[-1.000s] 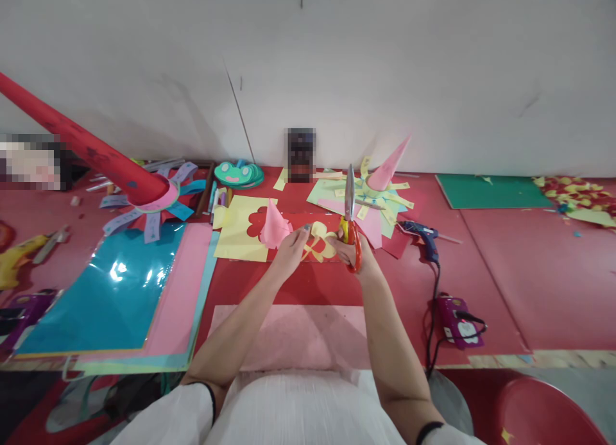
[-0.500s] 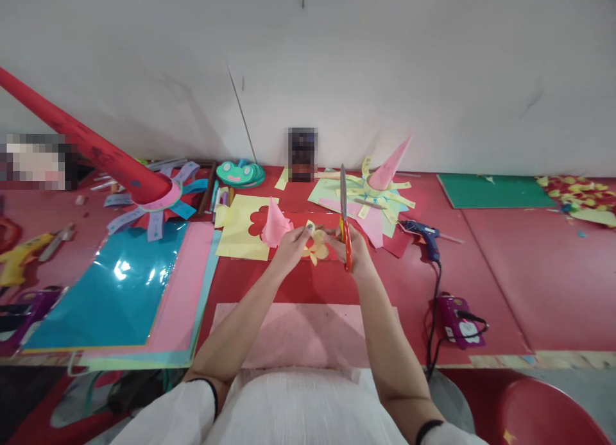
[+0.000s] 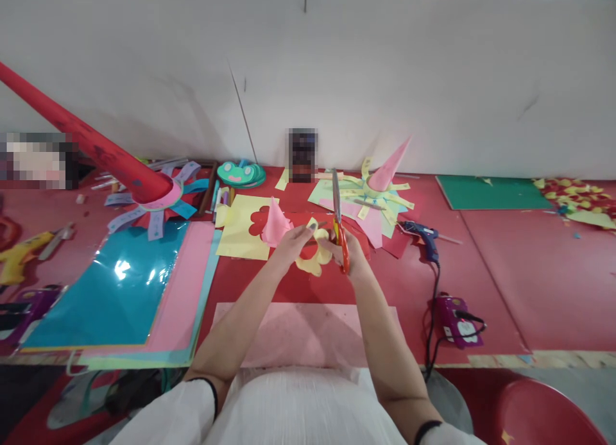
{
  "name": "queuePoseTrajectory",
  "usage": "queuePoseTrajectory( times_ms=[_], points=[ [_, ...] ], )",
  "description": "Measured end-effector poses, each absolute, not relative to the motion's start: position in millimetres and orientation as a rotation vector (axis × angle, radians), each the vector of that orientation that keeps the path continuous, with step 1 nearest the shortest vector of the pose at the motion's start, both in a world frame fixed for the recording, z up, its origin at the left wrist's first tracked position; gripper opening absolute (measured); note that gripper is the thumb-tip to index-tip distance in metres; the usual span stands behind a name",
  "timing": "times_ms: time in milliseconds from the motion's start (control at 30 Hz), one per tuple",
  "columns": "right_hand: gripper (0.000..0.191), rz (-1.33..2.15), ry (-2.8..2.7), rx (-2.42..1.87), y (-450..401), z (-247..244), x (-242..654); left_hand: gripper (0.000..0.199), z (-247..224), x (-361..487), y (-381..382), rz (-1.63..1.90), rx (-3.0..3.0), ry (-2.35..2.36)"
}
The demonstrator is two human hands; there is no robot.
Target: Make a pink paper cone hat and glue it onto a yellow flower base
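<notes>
Through my distant feed I see a red tabletop (image 3: 553, 285) carrying a stack of coloured sheets (image 3: 106, 307) at left, a pink sheet (image 3: 308, 336) by the front edge and, rightward, a blue glue gun (image 3: 427, 236), a purple box (image 3: 450, 317) and a green board (image 3: 493, 193).

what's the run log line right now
left hand: holds yellow paper cutout | right hand: holds scissors | pink cone: near left hand

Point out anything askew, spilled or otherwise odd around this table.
Loose paper bits lie strewn at the far right of the red table, untidy beside the flat green board. A yellow scrap sits oddly apart on the round red surface below the table edge. The scissors and held yellow paper show no obvious damage.
</notes>
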State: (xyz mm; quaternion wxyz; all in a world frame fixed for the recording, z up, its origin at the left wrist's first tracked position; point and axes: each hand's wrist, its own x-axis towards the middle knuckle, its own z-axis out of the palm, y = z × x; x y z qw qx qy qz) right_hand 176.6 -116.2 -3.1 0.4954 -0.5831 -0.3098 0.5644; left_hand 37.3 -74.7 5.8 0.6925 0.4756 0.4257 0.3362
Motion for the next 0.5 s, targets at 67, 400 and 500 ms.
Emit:
queuePoseTrajectory(
  times_ms=[67, 400, 500],
  points=[
    [0.049, 1.357, -0.703, -1.411, -116.4, 1.3, 174.7, 0.044, 3.7, 39.2, -75.5, 0.798, 1.131, 1.071],
    [0.044, 1.266, -0.824, -1.504, -116.2, -13.1, 181.1, 0.034, 11.0, 38.2, -69.1, 0.887, 1.142, 1.087],
    [0.046, 1.266, -0.854, -1.492, -117.5, -17.7, 180.4, 0.032, 11.2, 38.8, -69.5, 0.962, 1.094, 1.066]
  ],
)
